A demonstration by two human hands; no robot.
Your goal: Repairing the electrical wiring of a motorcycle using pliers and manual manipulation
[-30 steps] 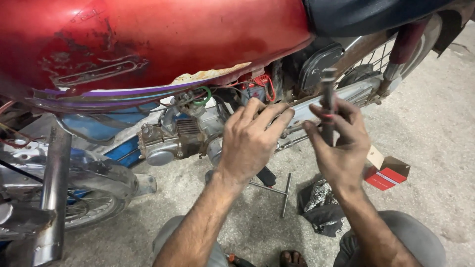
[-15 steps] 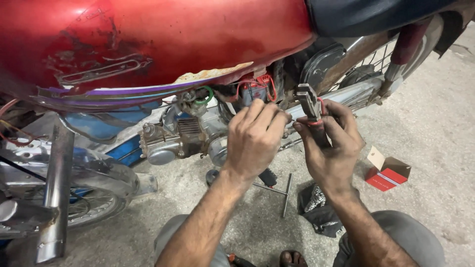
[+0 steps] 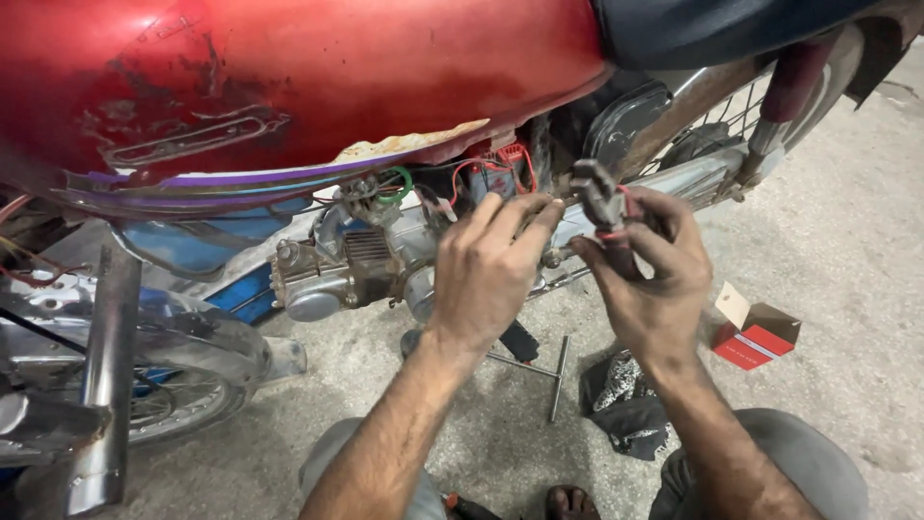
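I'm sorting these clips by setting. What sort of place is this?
Probably a motorcycle repair spot, a workshop or a yard. A red motorcycle stands on a bare concrete floor, a T-handle wrench and a dark rag lie below it, and the right hand holds pliers at the engine.

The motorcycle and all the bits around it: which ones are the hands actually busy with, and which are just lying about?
In hand:
right hand holds pliers
left hand at the red wires under the red tank

Lying about:
T-shaped wrench
small red box
dark rag
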